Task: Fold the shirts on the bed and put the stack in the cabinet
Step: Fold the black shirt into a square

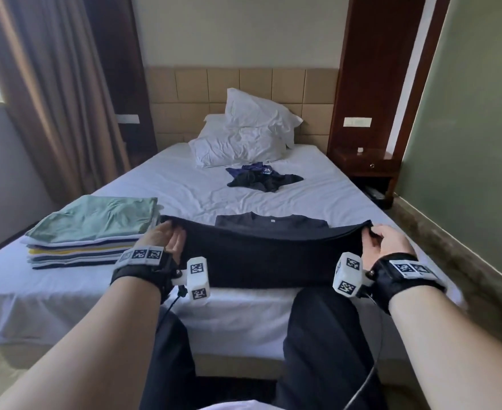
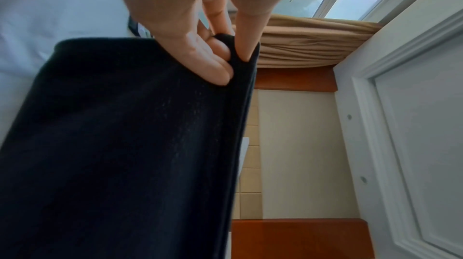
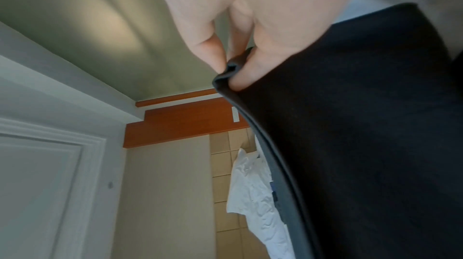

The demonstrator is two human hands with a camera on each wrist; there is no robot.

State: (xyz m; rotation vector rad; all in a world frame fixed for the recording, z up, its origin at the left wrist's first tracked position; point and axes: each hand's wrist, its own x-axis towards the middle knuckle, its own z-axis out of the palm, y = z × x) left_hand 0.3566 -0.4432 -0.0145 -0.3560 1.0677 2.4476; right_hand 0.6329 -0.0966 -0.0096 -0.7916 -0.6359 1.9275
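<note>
A dark navy shirt [image 1: 267, 253] lies across the near part of the white bed [image 1: 184, 190], its collar end flat and its lower part lifted toward me. My left hand [image 1: 170, 236] pinches the shirt's left corner [image 2: 240, 53] between thumb and fingers. At the opposite corner [image 3: 230, 73] my right hand [image 1: 377, 235] pinches the cloth the same way. A stack of folded shirts [image 1: 93, 232], green on top with striped ones below, sits at the bed's near left. A crumpled dark blue shirt [image 1: 261, 177] lies mid-bed.
Two white pillows [image 1: 244, 134] lean on the tan headboard [image 1: 184, 93]. A wooden nightstand [image 1: 365, 170] stands right of the bed by a green wall. Brown curtains [image 1: 45, 84] hang at the left. My legs press against the bed's foot.
</note>
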